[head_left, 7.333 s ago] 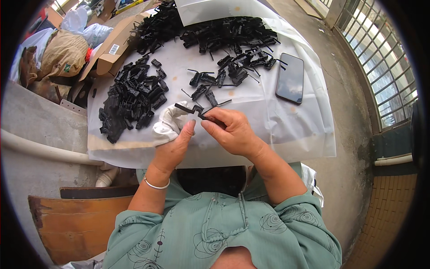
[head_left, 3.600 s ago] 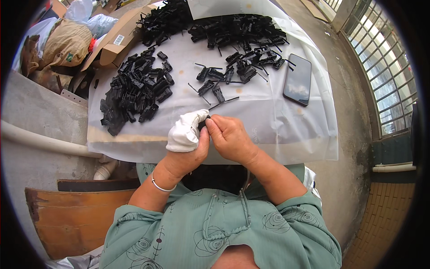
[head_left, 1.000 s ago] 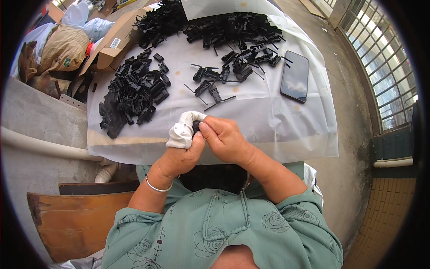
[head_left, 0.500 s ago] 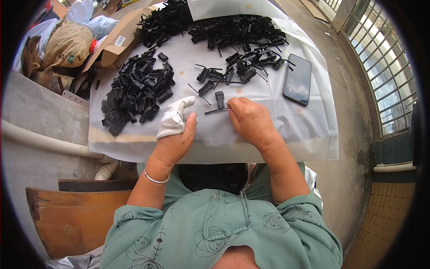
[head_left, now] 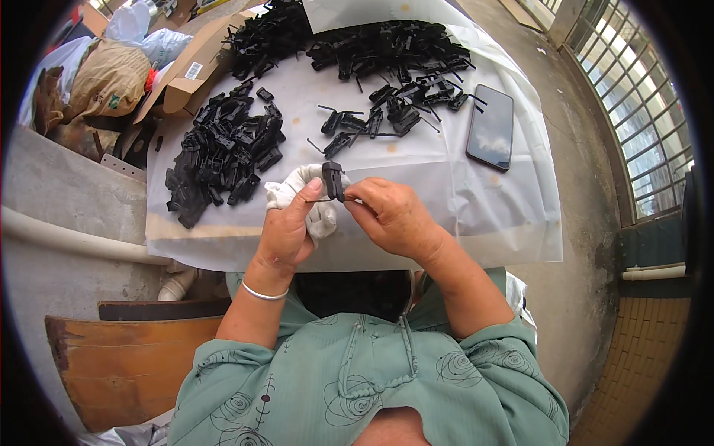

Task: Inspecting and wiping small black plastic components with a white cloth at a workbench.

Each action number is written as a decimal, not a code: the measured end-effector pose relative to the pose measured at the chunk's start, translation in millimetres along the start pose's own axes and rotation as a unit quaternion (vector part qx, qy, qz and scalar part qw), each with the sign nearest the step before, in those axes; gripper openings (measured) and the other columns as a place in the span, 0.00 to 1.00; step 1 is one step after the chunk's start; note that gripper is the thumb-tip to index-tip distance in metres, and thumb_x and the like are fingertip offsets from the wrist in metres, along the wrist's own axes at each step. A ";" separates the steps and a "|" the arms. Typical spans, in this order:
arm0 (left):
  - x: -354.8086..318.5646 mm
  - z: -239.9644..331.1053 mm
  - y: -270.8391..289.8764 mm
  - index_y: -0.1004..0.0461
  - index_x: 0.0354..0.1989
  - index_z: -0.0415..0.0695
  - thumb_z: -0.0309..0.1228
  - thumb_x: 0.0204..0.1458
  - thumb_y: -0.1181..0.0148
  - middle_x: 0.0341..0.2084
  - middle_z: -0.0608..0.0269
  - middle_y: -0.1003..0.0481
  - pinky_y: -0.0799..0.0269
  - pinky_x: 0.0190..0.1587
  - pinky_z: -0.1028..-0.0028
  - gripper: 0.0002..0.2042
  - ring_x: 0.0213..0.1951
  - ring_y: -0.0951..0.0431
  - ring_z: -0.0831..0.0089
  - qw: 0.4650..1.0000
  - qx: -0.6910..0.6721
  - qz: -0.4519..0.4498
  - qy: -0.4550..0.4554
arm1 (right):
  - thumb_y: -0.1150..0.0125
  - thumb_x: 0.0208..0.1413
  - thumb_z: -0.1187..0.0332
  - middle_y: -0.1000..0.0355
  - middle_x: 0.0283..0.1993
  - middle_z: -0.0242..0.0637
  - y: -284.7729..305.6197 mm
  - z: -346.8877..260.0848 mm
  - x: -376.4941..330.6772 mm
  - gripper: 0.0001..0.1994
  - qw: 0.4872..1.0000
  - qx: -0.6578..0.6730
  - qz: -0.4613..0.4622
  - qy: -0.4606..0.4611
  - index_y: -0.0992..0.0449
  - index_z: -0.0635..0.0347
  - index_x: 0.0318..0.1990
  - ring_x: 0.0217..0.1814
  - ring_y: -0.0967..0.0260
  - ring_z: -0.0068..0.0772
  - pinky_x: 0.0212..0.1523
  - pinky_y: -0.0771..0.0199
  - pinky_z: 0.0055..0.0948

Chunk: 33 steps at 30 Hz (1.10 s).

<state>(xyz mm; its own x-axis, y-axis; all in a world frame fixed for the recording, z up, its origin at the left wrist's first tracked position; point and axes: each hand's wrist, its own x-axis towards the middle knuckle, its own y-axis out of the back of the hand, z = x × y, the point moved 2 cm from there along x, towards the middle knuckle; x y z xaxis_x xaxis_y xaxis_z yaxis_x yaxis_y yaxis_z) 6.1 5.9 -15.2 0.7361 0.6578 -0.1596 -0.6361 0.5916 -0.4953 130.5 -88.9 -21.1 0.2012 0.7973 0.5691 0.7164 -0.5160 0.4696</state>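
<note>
Both my hands meet over the near part of the table, holding one small black plastic clip-like part (head_left: 334, 181) with thin stems at its lower end. My left hand (head_left: 296, 212), in a white glove that leaves the thumb bare, grips it from the left between thumb and fingers. From the right, the bare fingers of my right hand (head_left: 387, 212) pinch its lower end. Several similar parts with thin stems (head_left: 338, 143) lie loosely just beyond. To the left rises a pile of black parts (head_left: 230, 141); a larger stemmed heap (head_left: 390, 48) spreads along the far side.
A dark phone (head_left: 491, 128) lies on the right of the table, which a whitish plastic sheet (head_left: 446, 215) covers. An open cardboard box (head_left: 195, 70) and bags (head_left: 111, 70) stand at the far left. A pipe (head_left: 82, 236) runs along the left wall; a barred window (head_left: 639, 111) is at right.
The black part has been lifted off the sheet and moved left, turning upright between both hands. My right hand moved left with it; my left hand, earlier beside it, has closed on it.
</note>
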 end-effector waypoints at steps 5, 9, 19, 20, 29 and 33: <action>-0.7 -0.9 1.2 0.33 0.43 0.41 0.26 0.54 0.46 0.27 0.67 0.28 0.40 0.18 0.86 0.09 0.19 0.34 0.85 0.999 0.009 -0.021 -0.024 | 0.41 0.45 0.76 0.33 0.25 0.41 1.4 -3.0 0.0 0.06 0.999 0.003 -0.041 0.008 0.29 0.63 0.33 0.24 0.34 0.42 0.25 0.34 0.33; -2.6 1.2 -2.1 0.33 0.46 0.40 0.25 0.54 0.46 0.29 0.68 0.28 0.39 0.20 0.86 0.11 0.22 0.33 0.86 0.997 0.051 -0.030 -0.043 | 0.38 0.44 0.74 0.33 0.25 0.39 6.5 -10.0 1.2 0.10 1.000 0.004 -0.031 -0.001 0.29 0.63 0.35 0.21 0.36 0.35 0.22 0.35 0.30; -6.4 -8.5 -7.2 0.34 0.46 0.36 0.23 0.55 0.50 0.37 0.64 0.29 0.31 0.41 0.79 0.11 0.36 0.29 0.80 0.986 0.147 -0.056 -0.054 | 0.36 0.43 0.74 0.32 0.25 0.35 -6.9 -18.7 -1.2 0.13 0.994 0.074 0.026 0.082 0.30 0.62 0.38 0.21 0.35 0.30 0.22 0.34 0.27; -6.0 -9.5 -6.9 0.34 0.46 0.36 0.23 0.55 0.51 0.37 0.63 0.29 0.31 0.41 0.79 0.10 0.36 0.29 0.79 0.987 0.134 -0.070 -0.055 | 0.36 0.43 0.75 0.32 0.25 0.35 -4.3 -22.1 -0.6 0.13 0.994 0.077 0.012 0.072 0.30 0.62 0.38 0.22 0.34 0.31 0.22 0.34 0.27; -2.9 -14.8 -6.3 0.34 0.47 0.36 0.23 0.55 0.51 0.37 0.63 0.30 0.31 0.41 0.78 0.12 0.36 0.31 0.79 0.985 0.149 -0.029 -0.083 | 0.37 0.41 0.77 0.32 0.24 0.36 -3.7 -26.1 -3.2 0.13 0.994 -0.016 0.035 0.106 0.31 0.62 0.37 0.22 0.33 0.36 0.22 0.34 0.28; -3.4 -15.2 -6.9 0.34 0.48 0.37 0.24 0.56 0.51 0.35 0.65 0.30 0.31 0.37 0.81 0.12 0.34 0.31 0.82 0.981 0.174 -0.026 -0.086 | 0.39 0.43 0.78 0.33 0.23 0.38 -6.2 -22.6 -6.1 0.11 0.992 -0.046 0.064 0.097 0.31 0.63 0.35 0.21 0.34 0.37 0.21 0.34 0.28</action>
<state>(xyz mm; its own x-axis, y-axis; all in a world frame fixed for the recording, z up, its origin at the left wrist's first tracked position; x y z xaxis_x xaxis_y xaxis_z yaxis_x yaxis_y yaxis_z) 11.5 -7.6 -24.2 0.7390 0.6734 0.0188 -0.6611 0.7303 -0.1721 109.7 -97.7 -12.2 0.1489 0.6526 0.7429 0.6280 -0.6427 0.4388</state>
